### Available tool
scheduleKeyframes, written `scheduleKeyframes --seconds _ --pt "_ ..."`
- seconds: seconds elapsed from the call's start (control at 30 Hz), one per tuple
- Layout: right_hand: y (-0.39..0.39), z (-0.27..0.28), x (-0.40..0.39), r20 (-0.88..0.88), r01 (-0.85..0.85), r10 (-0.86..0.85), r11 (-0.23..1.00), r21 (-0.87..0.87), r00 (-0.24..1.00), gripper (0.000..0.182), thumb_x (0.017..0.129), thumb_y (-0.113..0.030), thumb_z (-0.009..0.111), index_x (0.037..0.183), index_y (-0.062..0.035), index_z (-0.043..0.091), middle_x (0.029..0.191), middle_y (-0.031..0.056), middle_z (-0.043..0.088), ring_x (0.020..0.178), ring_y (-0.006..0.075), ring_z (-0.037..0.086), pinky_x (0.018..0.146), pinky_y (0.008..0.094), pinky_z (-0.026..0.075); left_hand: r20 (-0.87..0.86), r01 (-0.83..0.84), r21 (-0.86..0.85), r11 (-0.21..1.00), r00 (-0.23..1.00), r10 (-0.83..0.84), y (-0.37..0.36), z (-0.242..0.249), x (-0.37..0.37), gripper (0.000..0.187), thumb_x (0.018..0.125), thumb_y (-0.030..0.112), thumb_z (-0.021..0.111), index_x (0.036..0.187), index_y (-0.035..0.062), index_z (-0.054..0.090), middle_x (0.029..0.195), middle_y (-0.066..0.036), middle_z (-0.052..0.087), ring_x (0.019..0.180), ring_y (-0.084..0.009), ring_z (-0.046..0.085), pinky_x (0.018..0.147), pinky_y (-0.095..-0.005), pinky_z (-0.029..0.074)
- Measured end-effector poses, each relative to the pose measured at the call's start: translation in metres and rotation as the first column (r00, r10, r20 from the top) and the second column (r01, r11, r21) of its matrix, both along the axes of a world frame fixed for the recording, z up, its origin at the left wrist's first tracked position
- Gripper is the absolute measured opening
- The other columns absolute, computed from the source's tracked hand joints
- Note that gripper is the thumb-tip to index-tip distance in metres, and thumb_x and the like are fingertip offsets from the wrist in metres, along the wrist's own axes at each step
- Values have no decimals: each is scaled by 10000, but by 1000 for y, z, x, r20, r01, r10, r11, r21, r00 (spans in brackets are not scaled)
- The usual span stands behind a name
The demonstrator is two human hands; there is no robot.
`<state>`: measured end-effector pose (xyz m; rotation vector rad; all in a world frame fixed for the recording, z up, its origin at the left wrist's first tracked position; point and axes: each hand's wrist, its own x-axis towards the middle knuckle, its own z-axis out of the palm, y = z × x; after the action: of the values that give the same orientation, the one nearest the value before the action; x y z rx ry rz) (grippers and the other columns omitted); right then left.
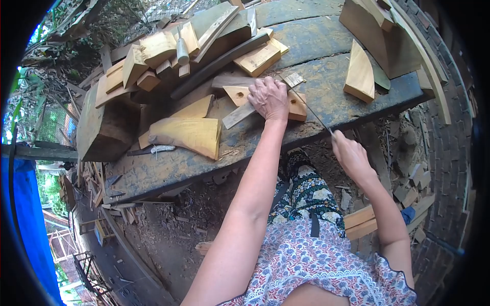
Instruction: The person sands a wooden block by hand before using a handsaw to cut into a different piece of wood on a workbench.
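Observation:
My left hand [269, 98] is closed over a narrow wooden strip [239, 115], pressing it down at a slant. Under the strip lies a light wooden block [297, 108] with dark round holes. In my right hand [352, 155], near the bench's front edge, is the handle of a thin, long-bladed saw [312, 110]. Its blade crosses the strip near the far end [294, 79], just right of my left hand. The blade's teeth are too small to make out. My left hand hides the middle of the strip and part of the block.
The worn bench [326, 76] carries curved wooden pieces [189, 133], a knife-like tool [153, 149] and a wedge-shaped block [360, 74]. A pile of offcuts with a chisel-like tool [181, 50] stands back left. A large timber block [380, 43] stands back right. Scraps litter the ground.

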<state>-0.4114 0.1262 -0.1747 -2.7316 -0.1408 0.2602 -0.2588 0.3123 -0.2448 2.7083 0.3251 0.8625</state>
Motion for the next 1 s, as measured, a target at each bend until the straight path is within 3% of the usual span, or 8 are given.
scheduleKeyframes --seconds 0.13,0.37,0.53,0.73,0.9,1.0 --pt "-3 9 8 8 6 -6 1000 -11 1000 117 925 -158 479 951 -53 437 750 254 626 756 455 614 655 564 473 20 4 3 1000 1000 -4 -1 2 -1 226 837 313 532 802 111 629 879 -82 577 899 -268 514 790 -412 386" --pt "46 -25 92 94 -42 41 999 2 995 164 950 -205 443 980 -44 432 771 274 610 782 467 598 671 559 457 -20 14 -5 1000 1000 -14 0 4 -2 231 831 300 533 845 93 634 900 -96 579 908 -270 517 795 -420 390" --pt "10 -9 40 41 -60 59 998 16 997 134 940 -172 435 948 -38 438 790 255 630 806 451 617 697 567 473 -83 -2 -10 1000 997 1 -1 6 -3 256 845 315 511 856 90 634 919 -106 581 917 -283 511 815 -426 378" --pt "-8 8 -2 -38 16 -17 999 -40 999 145 945 -187 440 949 -43 436 783 247 630 774 462 609 673 559 473 1 18 11 1000 1000 -18 0 1 0 214 818 287 545 827 88 623 891 -95 577 899 -271 520 772 -415 393" --pt "24 -27 72 60 -37 34 998 42 998 137 936 -174 441 958 -40 449 778 264 630 798 448 625 695 554 489 -59 14 -4 1000 998 -14 -2 6 -1 247 839 316 524 842 94 632 915 -99 584 918 -284 520 808 -435 393" --pt "48 -16 90 66 -41 41 999 -1 997 134 930 -161 437 968 -34 453 791 272 631 829 449 627 705 553 490 -50 -11 13 1000 999 11 -1 5 -2 248 832 320 530 839 93 631 919 -102 585 920 -285 524 808 -434 395"
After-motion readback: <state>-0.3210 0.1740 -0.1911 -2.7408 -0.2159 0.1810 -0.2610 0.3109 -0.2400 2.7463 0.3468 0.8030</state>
